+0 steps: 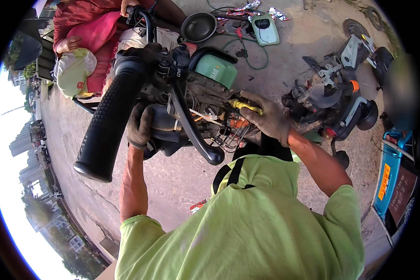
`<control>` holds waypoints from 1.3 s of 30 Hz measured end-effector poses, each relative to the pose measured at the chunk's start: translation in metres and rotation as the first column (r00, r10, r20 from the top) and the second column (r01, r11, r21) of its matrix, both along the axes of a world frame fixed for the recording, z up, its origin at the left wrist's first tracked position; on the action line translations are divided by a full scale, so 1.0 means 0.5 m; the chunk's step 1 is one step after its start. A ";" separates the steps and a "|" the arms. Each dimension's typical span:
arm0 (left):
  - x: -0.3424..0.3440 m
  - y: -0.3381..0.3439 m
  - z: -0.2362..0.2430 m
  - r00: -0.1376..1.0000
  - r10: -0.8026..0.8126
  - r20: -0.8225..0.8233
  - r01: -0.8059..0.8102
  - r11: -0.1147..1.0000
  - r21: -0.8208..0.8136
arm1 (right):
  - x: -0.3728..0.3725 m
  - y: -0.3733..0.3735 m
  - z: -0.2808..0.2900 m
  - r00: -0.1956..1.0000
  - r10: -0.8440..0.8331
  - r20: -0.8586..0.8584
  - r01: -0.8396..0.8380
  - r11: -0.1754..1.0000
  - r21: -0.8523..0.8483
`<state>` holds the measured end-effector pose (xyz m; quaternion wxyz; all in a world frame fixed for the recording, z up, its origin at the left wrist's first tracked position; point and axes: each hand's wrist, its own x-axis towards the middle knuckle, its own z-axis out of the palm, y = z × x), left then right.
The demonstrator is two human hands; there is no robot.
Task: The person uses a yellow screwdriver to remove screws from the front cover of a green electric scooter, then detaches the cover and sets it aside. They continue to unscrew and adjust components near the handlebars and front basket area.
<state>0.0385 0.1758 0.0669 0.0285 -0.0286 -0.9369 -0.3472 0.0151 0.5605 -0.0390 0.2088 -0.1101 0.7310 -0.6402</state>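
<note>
Here, the gloved right hand (267, 117) pinches a yellow-handled tool (242, 105) beside the exposed scooter wiring (234, 132). The gloved left hand (140, 125) curls against a dark rounded panel (165, 122); whether it grips, I cannot tell. A black brake lever (191, 122) slants between both hands.

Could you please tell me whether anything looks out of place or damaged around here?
Yes. Beside the right hand, wiring lies exposed in a loose tangle, with no cover over it. Farther right, vehicle parts lie heaped on the ground, apparently dismantled.
</note>
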 end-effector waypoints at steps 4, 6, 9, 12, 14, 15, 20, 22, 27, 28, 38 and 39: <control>-0.001 0.017 0.013 1.000 -0.013 -0.013 0.013 1.000 0.010 | -0.008 0.001 0.032 0.812 -0.051 0.581 0.108 0.992 -0.064; -0.001 0.025 0.012 1.000 -0.005 -0.015 0.005 1.000 0.007 | -0.002 0.003 -0.021 0.861 -0.047 0.506 0.021 0.998 0.058; -0.002 0.016 0.004 0.997 -0.038 -0.060 0.039 0.999 0.001 | 0.016 -0.010 0.003 0.897 0.092 -0.432 0.097 0.913 0.397; -0.005 0.013 0.009 0.994 -0.093 -0.062 0.093 0.996 0.009 | 0.020 -0.017 0.028 0.829 0.126 -0.546 0.151 0.888 0.435; -0.002 0.011 0.005 0.997 -0.064 -0.048 0.065 0.998 0.024 | 0.020 -0.018 0.021 0.878 0.006 -0.479 0.155 0.943 0.296; 0.000 0.010 0.005 0.998 -0.048 -0.041 0.050 0.998 0.031 | 0.021 -0.019 0.014 0.898 -0.049 -0.437 0.161 0.961 0.224; -0.004 0.039 0.010 0.999 0.041 -0.026 -0.040 0.999 0.034 | 0.023 -0.010 0.010 0.767 -0.239 0.595 0.351 0.933 -0.078; -0.003 0.039 0.010 0.999 0.045 -0.030 -0.044 0.999 0.032 | 0.020 0.003 0.015 0.683 -0.213 0.698 0.287 0.958 0.011; -0.004 0.019 0.009 0.999 -0.038 -0.033 0.039 0.999 0.038 | 0.040 -0.020 -0.018 0.925 -0.154 -0.346 0.219 0.963 0.157; -0.004 0.017 0.011 0.998 -0.042 -0.039 0.043 0.998 0.037 | 0.037 -0.020 -0.011 0.834 -0.086 -0.545 0.231 0.951 0.203; -0.003 0.016 0.002 0.995 -0.064 -0.072 0.069 0.995 0.073 | 0.040 -0.007 -0.028 0.745 -0.198 0.637 0.234 0.972 0.028; -0.003 0.016 0.000 0.994 -0.067 -0.090 0.074 0.994 0.079 | 0.044 -0.010 -0.033 0.903 -0.212 0.375 0.225 0.974 0.010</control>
